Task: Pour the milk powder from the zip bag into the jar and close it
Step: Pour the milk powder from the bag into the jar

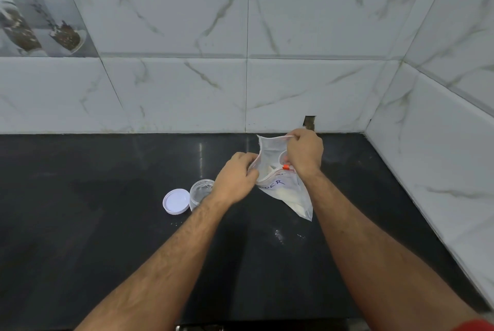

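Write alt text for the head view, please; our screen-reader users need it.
Both hands pull open a clear zip bag of white powder above a black counter: left hand at its near edge, right hand at its top. An open clear jar and its white lid sit left of it.

- A home kitchen, by the look of it.
- A polished black stone counter (107, 223) runs into a corner.
- White marble-look wall tiles (173, 36) rise behind it and on the right.
- One decorative tile (40, 9) at upper left shows spoons of spices.
- A small jar (199, 193) and its lid (176, 201) stand on the counter.
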{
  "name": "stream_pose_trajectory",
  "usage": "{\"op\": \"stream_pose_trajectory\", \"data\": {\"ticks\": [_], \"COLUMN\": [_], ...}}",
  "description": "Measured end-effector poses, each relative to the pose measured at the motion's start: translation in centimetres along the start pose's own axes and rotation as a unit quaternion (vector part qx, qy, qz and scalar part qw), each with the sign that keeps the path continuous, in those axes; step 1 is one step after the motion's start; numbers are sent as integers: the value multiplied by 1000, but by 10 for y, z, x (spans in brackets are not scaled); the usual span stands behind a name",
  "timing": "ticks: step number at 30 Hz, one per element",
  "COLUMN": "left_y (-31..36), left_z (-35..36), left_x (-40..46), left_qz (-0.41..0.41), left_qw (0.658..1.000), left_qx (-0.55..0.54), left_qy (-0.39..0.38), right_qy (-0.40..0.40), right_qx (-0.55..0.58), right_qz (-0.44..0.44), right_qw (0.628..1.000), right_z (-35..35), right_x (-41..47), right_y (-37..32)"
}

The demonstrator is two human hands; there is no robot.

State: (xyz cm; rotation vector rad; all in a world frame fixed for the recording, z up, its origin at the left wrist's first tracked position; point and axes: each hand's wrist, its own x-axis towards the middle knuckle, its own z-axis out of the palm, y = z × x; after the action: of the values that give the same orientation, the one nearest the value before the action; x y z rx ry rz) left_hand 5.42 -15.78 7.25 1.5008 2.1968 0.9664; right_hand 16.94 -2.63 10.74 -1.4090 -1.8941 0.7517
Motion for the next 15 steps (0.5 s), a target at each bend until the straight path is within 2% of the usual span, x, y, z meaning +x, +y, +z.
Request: {"op": "stream_pose_trajectory", "data": {"ticks": [4, 7, 15], "left_y": [11, 12, 10], "left_z": [-6, -6, 5], "left_x": [-10, -13, -8], "left_qz": [-41, -55, -58], "left_qw": [998, 997, 993], "left_qx": [-32, -6, 98], "left_qy": [-42, -62, 16], "right_qy": [7, 3, -46], "right_qx": [22, 23, -5], "right_qz": [14, 16, -6], "right_qw": [1000, 1000, 999], "right_z": [5, 8, 10], "right_x": [-7, -12, -19], "right_y": [-2, -3, -4]}}
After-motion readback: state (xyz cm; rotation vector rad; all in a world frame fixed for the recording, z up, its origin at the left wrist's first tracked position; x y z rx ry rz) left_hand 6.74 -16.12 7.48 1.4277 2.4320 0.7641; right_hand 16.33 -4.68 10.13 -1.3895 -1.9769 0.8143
